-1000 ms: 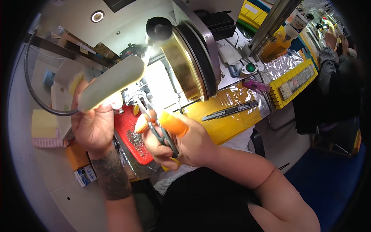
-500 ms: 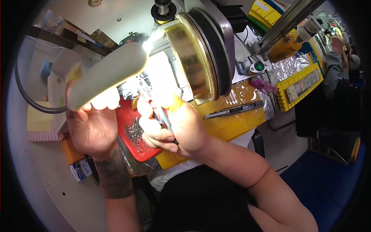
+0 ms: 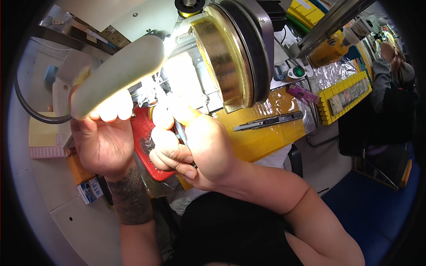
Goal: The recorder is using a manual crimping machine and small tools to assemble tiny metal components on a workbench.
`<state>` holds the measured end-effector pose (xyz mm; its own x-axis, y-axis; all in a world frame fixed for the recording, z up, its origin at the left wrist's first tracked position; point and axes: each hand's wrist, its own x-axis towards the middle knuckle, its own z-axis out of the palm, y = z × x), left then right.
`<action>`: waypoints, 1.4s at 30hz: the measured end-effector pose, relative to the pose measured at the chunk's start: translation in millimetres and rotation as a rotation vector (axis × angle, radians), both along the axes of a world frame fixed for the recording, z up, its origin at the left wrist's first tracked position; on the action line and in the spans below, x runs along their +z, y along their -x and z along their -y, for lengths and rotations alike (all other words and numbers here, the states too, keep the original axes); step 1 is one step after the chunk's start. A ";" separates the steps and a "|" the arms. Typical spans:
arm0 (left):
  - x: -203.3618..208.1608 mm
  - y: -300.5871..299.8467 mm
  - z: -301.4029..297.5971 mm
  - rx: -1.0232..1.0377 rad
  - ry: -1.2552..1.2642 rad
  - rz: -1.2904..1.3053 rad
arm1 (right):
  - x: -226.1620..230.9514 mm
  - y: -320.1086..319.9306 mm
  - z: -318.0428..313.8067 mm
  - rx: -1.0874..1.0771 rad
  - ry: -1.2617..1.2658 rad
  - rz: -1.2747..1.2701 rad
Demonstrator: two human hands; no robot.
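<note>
My right hand [image 3: 208,146] grips slim grey metal tweezers [image 3: 180,133], their upper end lost in the glare. Under the white lamp head [image 3: 120,75], my left hand [image 3: 105,148] is palm-up with its fingers curled. The lamp covers part of those fingers, and whatever they hold is hidden. Small shiny, clear-looking pieces [image 3: 146,94] lie between the two hands, too overexposed to make out. Below them sits a red tray [image 3: 155,170] with a heap of tiny dark bits, partly covered by my right hand.
A machine with a round brass-coloured drum [image 3: 222,62] stands just beyond my right hand. To the right, a utility knife [image 3: 268,121] lies on a yellow mat [image 3: 253,144], near a yellow bin [image 3: 326,116] and a purple object [image 3: 303,94]. Another person's striped sleeve [image 3: 381,80] shows far right.
The view has shifted slightly. My right hand has moved a little left and down and covers more of the red tray. It keeps hold of the tweezers; my left hand stays under the lamp.
</note>
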<state>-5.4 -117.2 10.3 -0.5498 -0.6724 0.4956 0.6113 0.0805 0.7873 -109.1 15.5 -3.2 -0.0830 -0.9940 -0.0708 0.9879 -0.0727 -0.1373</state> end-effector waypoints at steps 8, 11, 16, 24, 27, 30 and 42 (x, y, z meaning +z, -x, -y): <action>32.6 -41.9 37.3 -0.052 -0.131 0.004 | 11.4 15.8 -22.5 0.275 -0.068 -0.239; 46.0 -62.9 90.2 0.107 0.261 0.353 | 6.1 43.4 -74.8 0.076 -0.026 -0.922; 56.0 -108.0 165.3 0.614 0.791 0.947 | -25.9 95.8 -121.4 -0.472 -0.354 -2.125; 61.8 -140.7 233.3 0.664 1.152 1.418 | -40.0 125.6 -120.3 -0.601 -0.405 -2.569; 35.5 -107.7 234.0 0.730 1.356 1.300 | -42.2 103.2 -124.5 -0.705 -0.348 -2.257; 55.6 -94.9 130.9 0.935 0.889 1.182 | -23.1 66.9 -95.9 -0.519 0.012 -1.883; 37.1 -78.7 -10.6 -0.263 1.096 1.057 | -27.9 -21.6 17.1 -0.557 -0.163 -0.779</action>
<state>73.3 -106.6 47.4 -0.9965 -0.0827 -0.0135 -0.0788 0.8715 0.4840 -87.5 -1.6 -31.1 -0.6206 -0.7810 0.0695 0.4458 -0.4244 -0.7881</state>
